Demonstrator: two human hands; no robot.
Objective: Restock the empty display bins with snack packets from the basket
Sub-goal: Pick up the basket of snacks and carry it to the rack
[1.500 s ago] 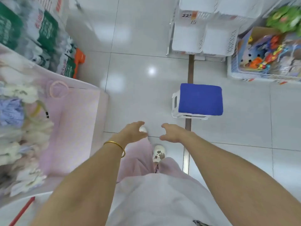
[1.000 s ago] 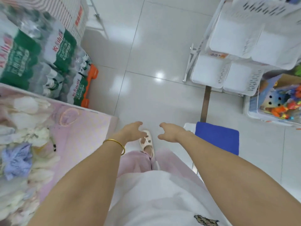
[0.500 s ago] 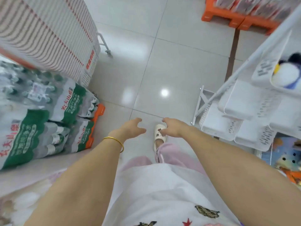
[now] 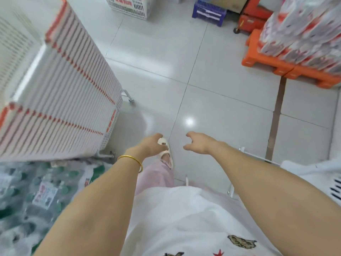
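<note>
While I watch through the head camera, both arms reach forward and down over the tiled floor [image 4: 221, 89]. The left grip [image 4: 151, 146] holds nothing, its fingers loosely curled and pointing down, with a gold bangle [image 4: 131, 159] on the wrist behind it. The right grip [image 4: 199, 144] is also empty, thumb and fingers spread apart in a slack curve. The two hang close together but apart, neither touching anything. Directly under the left grip I see a pale shoe [image 4: 166, 154] at the end of a pink trouser leg [image 4: 158, 176]. A white shirt [image 4: 184, 218] fills the space between the forearms.

Left of the left grip stands a tall stack of white baskets [image 4: 60, 93] with red handles on a wheeled frame. Nearer me than that stack lie shrink-wrapped packs of bottled water [image 4: 36, 196].

Far ahead of both grips a single white perforated basket [image 4: 129, 6] sits on the floor; I cannot tell what it holds. To its right is a blue stool [image 4: 208, 11]. Well ahead and right of the right grip, an orange pallet [image 4: 267, 61] carries wrapped red-and-white packs [image 4: 304, 30].

Just right of the right forearm, the rim of a white display bin [image 4: 317, 178] shows at the frame edge; I cannot see inside it.
</note>
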